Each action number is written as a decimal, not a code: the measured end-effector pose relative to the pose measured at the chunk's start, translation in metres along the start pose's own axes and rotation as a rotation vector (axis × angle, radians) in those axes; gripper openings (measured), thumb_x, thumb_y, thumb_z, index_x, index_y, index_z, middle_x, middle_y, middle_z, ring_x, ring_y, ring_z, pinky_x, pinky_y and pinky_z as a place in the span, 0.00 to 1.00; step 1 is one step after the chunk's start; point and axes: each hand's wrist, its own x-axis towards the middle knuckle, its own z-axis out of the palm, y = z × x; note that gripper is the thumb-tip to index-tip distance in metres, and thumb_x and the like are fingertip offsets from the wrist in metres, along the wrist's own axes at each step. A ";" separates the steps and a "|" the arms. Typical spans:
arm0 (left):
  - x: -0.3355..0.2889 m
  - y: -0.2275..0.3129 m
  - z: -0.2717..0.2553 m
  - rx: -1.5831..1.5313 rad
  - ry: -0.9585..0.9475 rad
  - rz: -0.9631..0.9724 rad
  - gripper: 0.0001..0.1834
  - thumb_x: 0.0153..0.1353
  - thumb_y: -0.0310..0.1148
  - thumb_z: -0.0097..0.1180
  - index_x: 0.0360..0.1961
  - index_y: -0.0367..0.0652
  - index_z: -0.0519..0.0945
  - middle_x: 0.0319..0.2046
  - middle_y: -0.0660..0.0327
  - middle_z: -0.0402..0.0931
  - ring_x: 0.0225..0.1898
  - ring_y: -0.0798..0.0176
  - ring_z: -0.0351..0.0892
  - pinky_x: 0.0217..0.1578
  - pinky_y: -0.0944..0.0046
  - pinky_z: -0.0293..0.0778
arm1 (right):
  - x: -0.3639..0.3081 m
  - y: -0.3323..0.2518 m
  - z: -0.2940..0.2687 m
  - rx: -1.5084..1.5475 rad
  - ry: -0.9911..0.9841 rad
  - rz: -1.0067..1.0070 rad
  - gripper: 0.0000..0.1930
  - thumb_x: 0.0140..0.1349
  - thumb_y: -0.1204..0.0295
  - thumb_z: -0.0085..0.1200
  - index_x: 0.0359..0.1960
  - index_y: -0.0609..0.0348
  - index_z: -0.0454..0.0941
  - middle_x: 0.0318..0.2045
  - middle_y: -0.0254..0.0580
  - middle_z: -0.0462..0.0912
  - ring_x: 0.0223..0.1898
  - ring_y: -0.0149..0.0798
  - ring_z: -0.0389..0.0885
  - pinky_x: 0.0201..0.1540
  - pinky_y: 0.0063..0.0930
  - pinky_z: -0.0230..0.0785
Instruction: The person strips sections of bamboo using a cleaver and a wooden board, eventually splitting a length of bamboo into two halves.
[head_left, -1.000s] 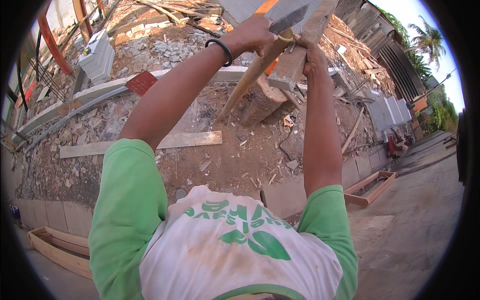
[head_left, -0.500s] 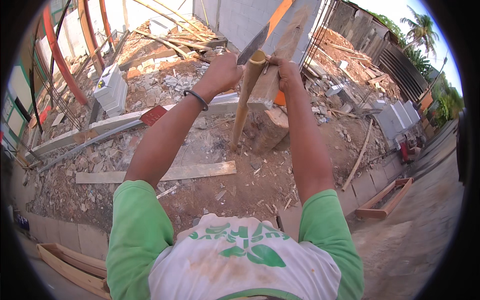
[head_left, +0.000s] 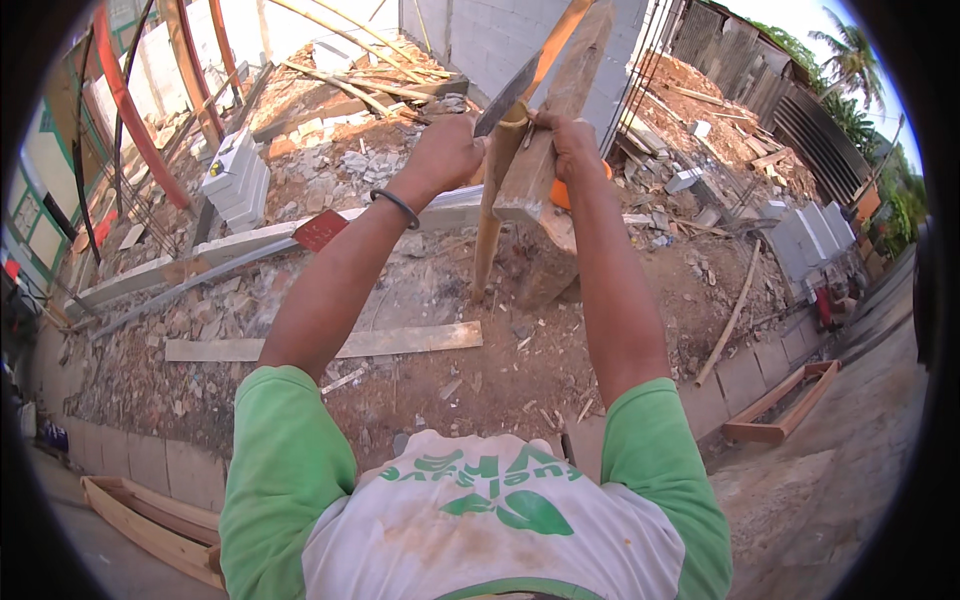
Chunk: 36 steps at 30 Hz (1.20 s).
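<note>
My left hand [head_left: 447,155], with a dark band at the wrist, is closed round the handle end of a broad-bladed knife. The metal blade [head_left: 507,97] slants up to the right, at the top end of an upright bamboo pole [head_left: 492,215]. The pole's lower end meets the dirt. Right of it, a thick wooden plank [head_left: 532,178] leans up and away. My right hand [head_left: 568,148] is closed on the plank's right edge, thumb toward the bamboo top; its fingertips are partly hidden. Below the plank stands a rough wooden block [head_left: 550,270].
A flat board [head_left: 410,341] lies on the rubble nearer me. Grey blocks are stacked at left [head_left: 238,185] and right [head_left: 810,240]. Wooden frames lie at lower right [head_left: 755,431] and lower left [head_left: 150,535]. A red plate [head_left: 320,231] rests by the low concrete edge.
The blade has moved slightly down and right, onto the bamboo's top end. The round opening there shows less. The whole view has shifted a little; my right hand keeps its grip.
</note>
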 end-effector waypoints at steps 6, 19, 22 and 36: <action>-0.007 0.007 0.009 -0.120 0.005 -0.038 0.22 0.60 0.35 0.51 0.53 0.33 0.71 0.27 0.48 0.79 0.23 0.54 0.81 0.32 0.55 0.75 | -0.006 -0.004 -0.007 -0.011 0.005 0.004 0.21 0.47 0.82 0.64 0.42 0.83 0.70 0.31 0.53 0.78 0.28 0.46 0.81 0.28 0.41 0.77; -0.012 0.029 0.007 -0.138 -0.055 -0.057 0.17 0.58 0.38 0.52 0.35 0.31 0.76 0.29 0.44 0.79 0.36 0.41 0.79 0.41 0.50 0.74 | 0.014 0.008 -0.025 -0.012 -0.062 0.051 0.15 0.57 0.78 0.56 0.45 0.69 0.72 0.37 0.51 0.79 0.36 0.47 0.82 0.39 0.42 0.81; -0.012 0.010 0.016 0.002 0.193 0.099 0.14 0.60 0.36 0.53 0.35 0.32 0.77 0.23 0.50 0.78 0.21 0.56 0.81 0.27 0.57 0.76 | 0.023 0.012 -0.018 0.008 -0.087 0.056 0.15 0.56 0.78 0.57 0.44 0.71 0.71 0.37 0.50 0.79 0.35 0.46 0.82 0.38 0.42 0.81; -0.032 0.023 -0.003 -0.173 -0.028 -0.116 0.16 0.58 0.36 0.53 0.38 0.30 0.75 0.33 0.41 0.78 0.39 0.40 0.78 0.44 0.48 0.72 | -0.008 0.007 -0.004 0.008 -0.057 0.013 0.22 0.49 0.81 0.63 0.43 0.81 0.69 0.34 0.54 0.78 0.31 0.48 0.81 0.32 0.43 0.79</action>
